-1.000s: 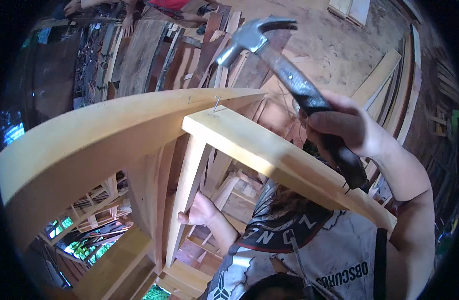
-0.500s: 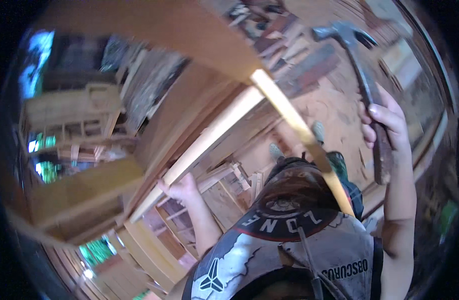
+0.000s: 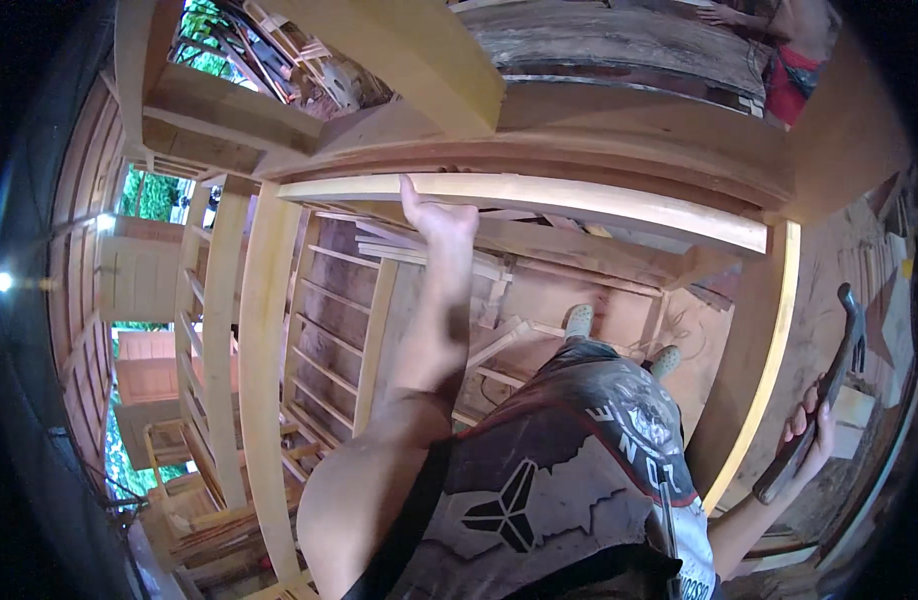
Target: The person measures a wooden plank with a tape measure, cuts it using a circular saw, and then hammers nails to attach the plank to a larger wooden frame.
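A pale wooden rail [image 3: 589,195] runs across the upper middle, between the upright posts of a wooden frame. My left hand [image 3: 439,218] grips this rail from below, its thumb up on the near face and its other fingers mostly hidden behind. Over at the lower right, my right hand [image 3: 814,428] is closed round the handle of a claw hammer [image 3: 847,335]. The hammer's head points up and away, clear of the frame. Between the two hands stands a post [image 3: 754,340] with a bright, pale edge.
A thick beam [image 3: 409,60] juts in overhead. Slatted wooden frames [image 3: 329,330] stand at the left, beside a tall post [image 3: 264,380]. Beyond the frame, a person [image 3: 789,60] in red bottoms has a hand on a wide plank [image 3: 619,45]. Boards lie on the right-hand floor.
My view has swung round, so the rail that slanted now lies nearly level. The hammer has dropped lower and farther right in view. My left hand still holds the rail.
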`<state>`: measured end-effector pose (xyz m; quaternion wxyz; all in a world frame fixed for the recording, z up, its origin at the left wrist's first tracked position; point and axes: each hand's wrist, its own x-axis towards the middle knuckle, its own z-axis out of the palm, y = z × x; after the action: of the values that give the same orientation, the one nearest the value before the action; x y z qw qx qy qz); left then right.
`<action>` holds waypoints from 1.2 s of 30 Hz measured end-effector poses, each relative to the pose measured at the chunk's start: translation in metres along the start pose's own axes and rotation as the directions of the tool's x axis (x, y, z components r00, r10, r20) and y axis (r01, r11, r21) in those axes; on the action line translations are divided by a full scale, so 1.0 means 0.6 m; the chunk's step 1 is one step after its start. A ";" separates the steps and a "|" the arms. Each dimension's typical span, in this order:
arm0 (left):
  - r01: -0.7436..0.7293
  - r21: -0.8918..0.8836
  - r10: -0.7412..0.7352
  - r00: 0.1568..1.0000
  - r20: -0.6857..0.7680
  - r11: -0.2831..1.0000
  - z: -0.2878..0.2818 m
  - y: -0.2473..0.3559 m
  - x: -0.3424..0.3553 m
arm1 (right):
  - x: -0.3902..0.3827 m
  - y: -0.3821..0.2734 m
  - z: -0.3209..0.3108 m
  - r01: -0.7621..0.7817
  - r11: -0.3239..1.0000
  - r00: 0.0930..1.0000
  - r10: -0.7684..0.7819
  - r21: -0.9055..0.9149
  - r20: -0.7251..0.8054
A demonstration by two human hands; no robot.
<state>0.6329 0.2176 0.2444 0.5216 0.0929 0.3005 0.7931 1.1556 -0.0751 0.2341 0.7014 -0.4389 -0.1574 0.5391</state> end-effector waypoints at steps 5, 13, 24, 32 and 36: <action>0.048 0.063 -0.051 0.998 0.045 0.997 -0.019 0.019 0.033 | -0.016 -0.007 0.034 -0.027 0.998 1.000 0.027 0.051 0.000; -0.152 0.500 0.104 0.987 0.121 0.853 0.017 0.109 0.064 | -0.038 -0.027 0.086 -0.113 0.980 0.966 0.069 -0.167 -0.248; -0.244 0.707 0.384 0.923 -0.042 0.663 0.083 0.147 0.081 | -0.003 -0.046 0.110 -0.179 0.981 0.981 0.184 -0.074 0.059; 0.110 0.672 0.331 0.805 -0.492 0.732 0.123 0.139 0.049 | 0.014 -0.024 0.108 -0.236 0.961 0.967 0.218 -0.145 -0.131; 0.165 0.700 0.265 0.846 -0.462 0.694 0.129 0.147 0.045 | 0.011 -0.085 0.072 -0.145 0.987 0.926 0.111 -0.068 -0.362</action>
<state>0.5885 0.2464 0.3528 0.3165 0.0746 0.7143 0.6197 1.1596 -0.0515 0.2966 0.6603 -0.5709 -0.0235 0.4873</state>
